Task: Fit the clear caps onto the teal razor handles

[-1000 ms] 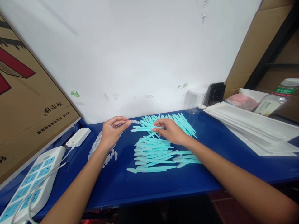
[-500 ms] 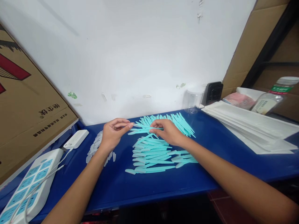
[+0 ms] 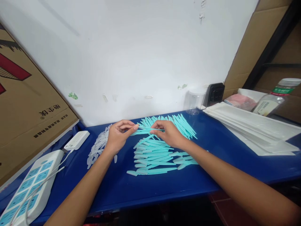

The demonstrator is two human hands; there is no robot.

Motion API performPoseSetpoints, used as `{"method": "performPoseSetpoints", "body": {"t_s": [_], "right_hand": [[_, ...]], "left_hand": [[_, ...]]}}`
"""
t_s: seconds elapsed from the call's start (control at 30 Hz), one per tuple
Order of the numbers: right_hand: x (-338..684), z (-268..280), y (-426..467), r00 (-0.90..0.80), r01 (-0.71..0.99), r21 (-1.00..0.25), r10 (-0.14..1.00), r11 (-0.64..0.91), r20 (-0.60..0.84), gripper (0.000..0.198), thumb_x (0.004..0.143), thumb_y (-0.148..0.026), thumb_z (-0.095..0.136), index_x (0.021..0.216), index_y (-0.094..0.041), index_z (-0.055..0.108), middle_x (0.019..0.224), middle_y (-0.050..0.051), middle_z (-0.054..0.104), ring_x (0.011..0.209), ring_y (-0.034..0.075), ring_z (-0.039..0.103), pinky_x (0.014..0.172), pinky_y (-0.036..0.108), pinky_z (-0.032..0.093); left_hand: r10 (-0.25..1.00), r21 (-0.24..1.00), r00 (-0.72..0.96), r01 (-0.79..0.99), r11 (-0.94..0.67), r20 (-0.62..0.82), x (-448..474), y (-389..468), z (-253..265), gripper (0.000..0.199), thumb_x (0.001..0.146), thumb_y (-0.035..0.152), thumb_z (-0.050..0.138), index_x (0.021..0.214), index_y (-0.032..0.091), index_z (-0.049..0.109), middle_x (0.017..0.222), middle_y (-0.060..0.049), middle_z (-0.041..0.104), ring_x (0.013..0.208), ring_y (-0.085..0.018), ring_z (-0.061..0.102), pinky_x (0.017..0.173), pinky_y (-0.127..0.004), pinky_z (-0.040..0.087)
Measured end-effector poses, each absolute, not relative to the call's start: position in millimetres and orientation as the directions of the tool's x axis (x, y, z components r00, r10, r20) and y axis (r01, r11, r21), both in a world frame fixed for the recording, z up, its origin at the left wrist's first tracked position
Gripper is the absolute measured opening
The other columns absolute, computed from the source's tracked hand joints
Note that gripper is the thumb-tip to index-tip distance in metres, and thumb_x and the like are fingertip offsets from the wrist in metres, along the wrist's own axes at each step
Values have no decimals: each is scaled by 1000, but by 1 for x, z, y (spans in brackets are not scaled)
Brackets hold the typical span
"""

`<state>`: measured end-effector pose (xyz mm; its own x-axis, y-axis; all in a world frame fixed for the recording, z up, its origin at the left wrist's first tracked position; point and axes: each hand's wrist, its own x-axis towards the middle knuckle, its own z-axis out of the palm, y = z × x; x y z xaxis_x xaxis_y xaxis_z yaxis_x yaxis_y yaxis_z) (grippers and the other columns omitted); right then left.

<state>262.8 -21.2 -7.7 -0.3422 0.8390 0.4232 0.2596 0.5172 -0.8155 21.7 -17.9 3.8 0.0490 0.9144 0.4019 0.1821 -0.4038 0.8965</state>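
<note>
Between thumb and fingers, my right hand (image 3: 166, 130) grips the handle of a turquoise eyebrow razor (image 3: 147, 128). My left hand (image 3: 122, 133) is closed at that razor's left end, pinching a small clear blade cap that the fingertips mostly hide. More turquoise razors (image 3: 152, 153) lie in a loose stack just below the hands, with a few others beside it under my right forearm. A second heap of turquoise razors (image 3: 184, 125) spreads out behind my right hand. To the left, partly behind my left wrist, is a pile of translucent caps (image 3: 97, 149).
A white power strip (image 3: 35, 185) with cables and a small white box (image 3: 76, 140) lie at the left, by a large carton (image 3: 30, 110). Toward the right are a clear jar (image 3: 195, 102), white plastic sleeves (image 3: 254, 128) and a bottle (image 3: 272, 97).
My left hand has moved slightly right, bringing its fingertips onto the razor's end and uncovering more of the cap pile. My right hand stays nearly still, gripping the razor.
</note>
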Motion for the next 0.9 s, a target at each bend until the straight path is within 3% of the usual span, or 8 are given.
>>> {"method": "performPoseSetpoints", "body": {"t_s": [0.2, 0.43, 0.57, 0.73, 0.9], "right_hand": [[264, -3, -19, -233, 174, -891, 897, 419, 376, 32, 87, -49, 71, 90, -18, 64, 85, 3, 68, 65, 15, 63, 65, 30, 51], [258, -2, -21, -185, -57, -971, 953, 233, 239, 50, 74, -57, 82, 93, -17, 60, 73, -1, 60, 61, 13, 58, 56, 26, 47], [253, -3, -31, -327, 46, -974, 925, 221, 195, 44, 80, -57, 77, 92, -17, 62, 78, 0, 62, 62, 13, 56, 56, 26, 44], [247, -1, -41, -495, 217, -900, 837, 379, 233, 33, 96, -47, 61, 81, -18, 65, 81, 2, 66, 70, 14, 55, 66, 27, 41], [246, 0, -41, -473, 227, -889, 843, 397, 255, 31, 98, -44, 58, 83, -18, 66, 77, -1, 61, 69, 14, 51, 66, 27, 37]], "left_hand": [[884, 876, -23, 151, -458, 467, 22, -14, 0, 44, 91, 57, 65, 106, 16, 72, 114, -13, 76, 100, -25, 72, 78, -31, 56], [906, 905, -13, 42, -423, 424, 34, -16, -14, 56, 101, 64, 40, 119, 17, 64, 112, -14, 75, 95, -23, 71, 80, -34, 55], [906, 906, -46, -22, -423, 422, 40, -20, -15, 58, 99, 68, 38, 120, 19, 62, 103, -11, 75, 92, -24, 72, 76, -35, 57], [910, 910, -10, 14, -415, 415, 43, -26, -13, 55, 101, 65, 38, 115, 18, 63, 98, -10, 76, 85, -23, 71, 71, -32, 55], [942, 943, 49, -54, -329, 332, 46, -29, -15, 61, 98, 70, 36, 116, 19, 63, 94, -9, 75, 81, -23, 70, 69, -33, 55]]}}
